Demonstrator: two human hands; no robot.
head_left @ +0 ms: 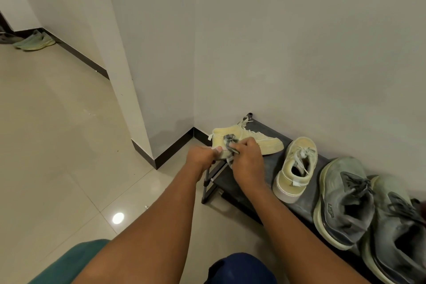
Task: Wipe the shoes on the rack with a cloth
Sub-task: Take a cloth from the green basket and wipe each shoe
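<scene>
A pale yellow sneaker (pixel 260 139) lies sideways at the left end of the dark shoe rack (pixel 267 169), its toe pointing right. My left hand (pixel 201 157) grips its heel. My right hand (pixel 247 157) holds a grey cloth (pixel 229 142) pressed against the sneaker's side near the heel. The matching yellow sneaker (pixel 295 168) stands on the rack just to the right, heel toward me. Two grey sneakers (pixel 345 200) (pixel 401 233) sit further right on the same shelf.
The rack stands against a grey wall in a corner beside a white pillar (pixel 122 76). Beige floor tiles (pixel 69 145) spread to the left. Another pair of greenish shoes (pixel 34 41) lies far off by the skirting. My knees show at the bottom edge.
</scene>
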